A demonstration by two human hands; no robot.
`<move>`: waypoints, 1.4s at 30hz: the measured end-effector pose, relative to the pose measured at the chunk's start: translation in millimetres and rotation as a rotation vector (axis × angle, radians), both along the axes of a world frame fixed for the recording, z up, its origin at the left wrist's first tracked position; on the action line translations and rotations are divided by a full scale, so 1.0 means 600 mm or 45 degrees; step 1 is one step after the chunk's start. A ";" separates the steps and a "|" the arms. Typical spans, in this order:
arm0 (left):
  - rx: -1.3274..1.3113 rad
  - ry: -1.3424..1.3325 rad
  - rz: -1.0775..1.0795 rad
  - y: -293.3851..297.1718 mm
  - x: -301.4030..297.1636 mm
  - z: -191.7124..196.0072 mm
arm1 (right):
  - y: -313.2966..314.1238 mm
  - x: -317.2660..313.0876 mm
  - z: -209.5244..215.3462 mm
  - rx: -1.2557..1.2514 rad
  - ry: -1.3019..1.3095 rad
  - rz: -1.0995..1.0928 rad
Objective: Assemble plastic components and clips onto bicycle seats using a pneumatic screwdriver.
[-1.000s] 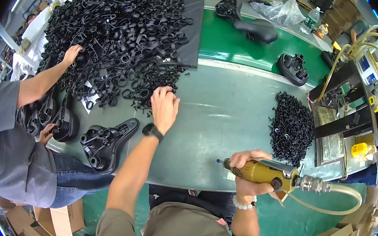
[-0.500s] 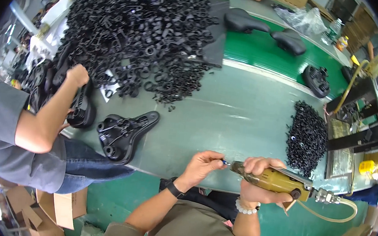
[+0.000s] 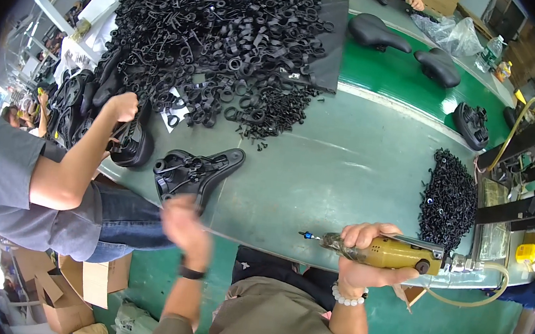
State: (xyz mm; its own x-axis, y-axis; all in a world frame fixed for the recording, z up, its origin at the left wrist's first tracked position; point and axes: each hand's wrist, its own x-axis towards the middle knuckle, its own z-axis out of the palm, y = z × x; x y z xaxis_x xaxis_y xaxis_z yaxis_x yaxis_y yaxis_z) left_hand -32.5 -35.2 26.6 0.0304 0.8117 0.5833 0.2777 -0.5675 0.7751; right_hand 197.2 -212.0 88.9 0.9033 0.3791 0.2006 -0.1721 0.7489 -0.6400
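In my right hand (image 3: 361,268) is a yellow-green air screwdriver (image 3: 395,255), held level with its tip toward the left. Its bit (image 3: 308,236) has a blue collar and a small dark end; whether a screw sits on it I cannot tell. My left hand (image 3: 187,225) is smeared by motion at the table's front edge, beside the near end of an upturned black bicycle saddle (image 3: 195,174). Its fingers are too blurred to read, and contact with the saddle cannot be made out. The saddle lies with its underside and clamp parts facing up.
A big heap of black clamps (image 3: 209,37) covers the far left of the table, small screws (image 3: 279,113) at its edge. Another screw pile (image 3: 448,199) lies at right. Saddles (image 3: 376,32) rest on the green belt (image 3: 395,66). At left, a co-worker's hand (image 3: 124,107) works on another saddle.
My left hand has left the screwdriver's tip and moved left to the upturned saddle. My right hand still holds the screwdriver in nearly the same place. The view has shifted slightly.
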 end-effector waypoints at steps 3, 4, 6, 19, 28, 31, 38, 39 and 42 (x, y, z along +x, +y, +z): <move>-0.186 0.241 0.543 0.132 -0.177 -0.039 | 0.005 0.001 0.010 -0.010 0.083 0.049; -0.526 0.279 0.404 0.145 -0.208 -0.062 | 0.007 0.004 0.012 -0.017 0.075 0.054; -0.689 0.582 0.171 0.163 -0.243 -0.087 | 0.011 0.006 0.017 0.010 0.053 0.101; -0.976 0.456 -1.361 0.053 0.213 -0.073 | -0.047 0.014 0.063 0.197 -0.520 0.302; -0.494 0.214 -0.941 -0.048 0.150 -0.065 | -0.020 -0.009 0.044 0.101 -0.758 0.208; -0.037 0.457 -0.814 -0.100 0.165 -0.017 | -0.011 -0.005 0.033 -0.025 -0.710 0.326; 0.065 0.389 -0.703 -0.111 0.190 -0.039 | 0.016 -0.008 -0.011 -0.132 -0.709 0.382; 0.079 0.350 -0.714 -0.110 0.191 -0.041 | 0.018 -0.010 -0.013 -0.136 -0.705 0.383; 0.085 0.352 -0.715 -0.108 0.193 -0.044 | 0.028 -0.014 -0.021 -0.252 -0.609 0.401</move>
State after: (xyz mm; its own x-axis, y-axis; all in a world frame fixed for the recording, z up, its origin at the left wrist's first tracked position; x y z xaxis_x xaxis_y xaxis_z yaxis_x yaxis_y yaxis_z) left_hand 83.1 -100.1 0.0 0.5983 0.5902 0.5419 0.1085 -0.7298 0.6750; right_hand 188.8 -195.3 76.1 0.5683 0.6855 0.4551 -0.0249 0.5672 -0.8232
